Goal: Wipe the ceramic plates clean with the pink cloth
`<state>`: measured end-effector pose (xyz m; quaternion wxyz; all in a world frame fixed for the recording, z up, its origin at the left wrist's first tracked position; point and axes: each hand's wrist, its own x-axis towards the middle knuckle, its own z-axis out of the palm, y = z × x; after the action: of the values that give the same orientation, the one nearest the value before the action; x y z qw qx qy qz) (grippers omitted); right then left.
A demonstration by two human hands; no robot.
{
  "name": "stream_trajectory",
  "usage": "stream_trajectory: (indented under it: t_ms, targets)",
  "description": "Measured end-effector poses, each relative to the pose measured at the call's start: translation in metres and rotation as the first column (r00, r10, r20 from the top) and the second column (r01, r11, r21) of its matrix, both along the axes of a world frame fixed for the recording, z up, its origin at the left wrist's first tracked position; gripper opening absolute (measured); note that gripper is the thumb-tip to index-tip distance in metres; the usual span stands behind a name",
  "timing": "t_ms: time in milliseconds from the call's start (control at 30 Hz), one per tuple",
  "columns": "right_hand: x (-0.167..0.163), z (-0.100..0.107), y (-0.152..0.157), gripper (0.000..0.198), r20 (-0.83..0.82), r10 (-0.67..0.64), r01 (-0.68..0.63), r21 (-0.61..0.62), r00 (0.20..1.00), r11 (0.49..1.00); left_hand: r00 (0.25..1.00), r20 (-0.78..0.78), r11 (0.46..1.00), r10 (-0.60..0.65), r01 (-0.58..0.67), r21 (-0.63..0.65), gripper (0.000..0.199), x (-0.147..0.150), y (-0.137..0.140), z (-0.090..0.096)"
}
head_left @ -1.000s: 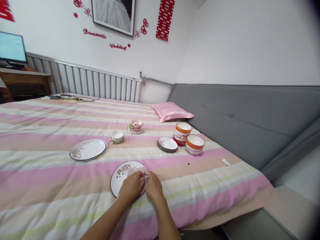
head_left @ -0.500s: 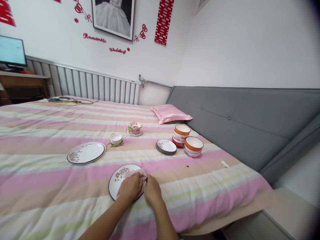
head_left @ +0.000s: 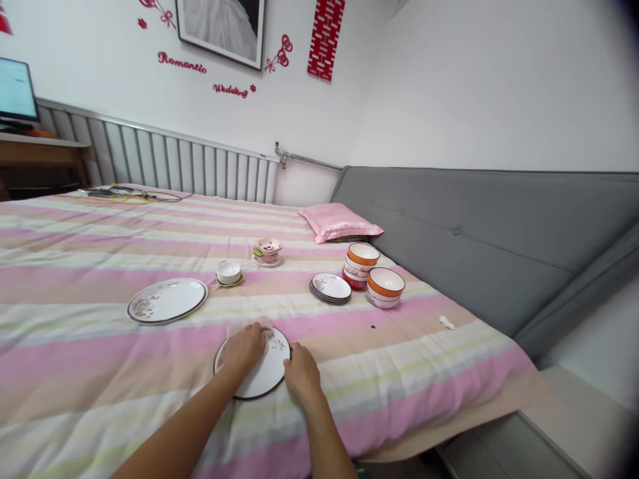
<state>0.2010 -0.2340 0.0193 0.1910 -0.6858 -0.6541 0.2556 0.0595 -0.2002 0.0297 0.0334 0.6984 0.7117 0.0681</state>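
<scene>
A round white plate (head_left: 267,378) with a dark rim and a floral print lies on the striped bedspread in front of me. My left hand (head_left: 245,347) presses a pale pink cloth (head_left: 265,326) against its upper left part, fingers closed over the cloth. At the plate's right edge, my right hand (head_left: 302,374) grips the rim between thumb and fingers. The left hand and cloth cover part of the plate. To its upper left lies a larger oval plate (head_left: 172,299), seemingly on top of another.
Beyond the plate are stacked small plates (head_left: 330,286), two stacks of bowls (head_left: 363,254) (head_left: 385,283), small white bowls (head_left: 229,271) on a green dish and small dishes (head_left: 268,247). A pink pillow (head_left: 342,221) rests by the grey headboard (head_left: 474,246). Cables (head_left: 134,193) lie far left.
My left hand and the cloth have moved left and up across the plate, away from my right hand. The plate has turned, and its print now shows at the upper right. The view has shifted slightly.
</scene>
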Motion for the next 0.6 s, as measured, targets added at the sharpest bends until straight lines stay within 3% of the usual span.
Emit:
stream_trajectory:
  t_ms: [333,600]
  targets:
    - [0.001,0.003,0.002,0.033,-0.019,-0.012,0.011,-0.038,1.000,0.999,0.994,-0.086,0.998,0.065,-0.066,-0.010,0.033,-0.016,0.002,-0.004]
    - [0.003,0.004,0.002,0.033,-0.066,-0.010,0.007,-0.038,0.998,0.999,0.981,-0.176,0.997,0.077,-0.075,0.021,0.035,-0.023,-0.025,-0.003]
